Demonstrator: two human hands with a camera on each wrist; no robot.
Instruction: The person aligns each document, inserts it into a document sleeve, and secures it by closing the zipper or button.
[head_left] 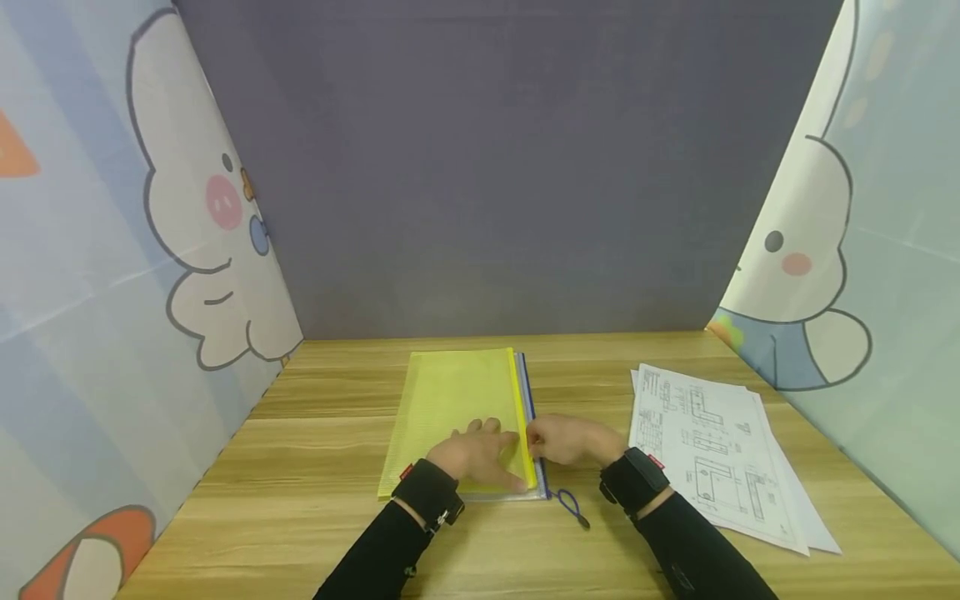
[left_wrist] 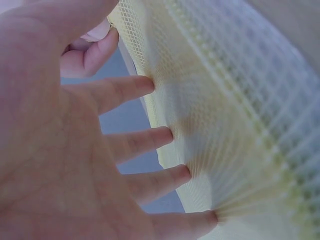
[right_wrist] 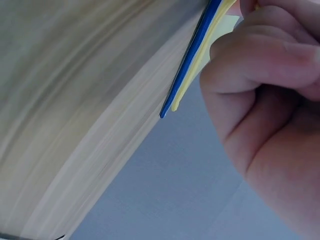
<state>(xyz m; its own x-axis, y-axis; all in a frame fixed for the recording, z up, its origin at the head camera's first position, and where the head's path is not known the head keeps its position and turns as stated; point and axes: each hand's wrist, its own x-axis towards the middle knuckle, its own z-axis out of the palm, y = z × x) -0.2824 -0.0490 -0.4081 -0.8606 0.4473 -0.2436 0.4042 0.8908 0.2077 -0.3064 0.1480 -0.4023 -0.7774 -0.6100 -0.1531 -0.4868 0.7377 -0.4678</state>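
Note:
A yellow mesh zip pouch [head_left: 457,387] lies on top of a blue-edged zip pouch [head_left: 528,383], whose blue zip side sticks out along the right. My left hand [head_left: 480,457] rests on the lower right of the yellow pouch with its fingers spread; in the left wrist view the fingertips [left_wrist: 162,134] press into the mesh. At the yellow zip edge, my right hand [head_left: 566,438] has its fingers curled and pinches the yellow zipper pull, mostly hidden by the fingers. In the right wrist view a bit of yellow shows at the fingertips, beside the blue and yellow edges.
A blue pull loop [head_left: 567,502] with a dark end lies on the wooden table [head_left: 300,467] by the pouches' near right corner. Printed drawing sheets [head_left: 708,458] overlap one another on the right. A grey panel [head_left: 495,183] stands behind, with cartoon-printed cloth at both sides.

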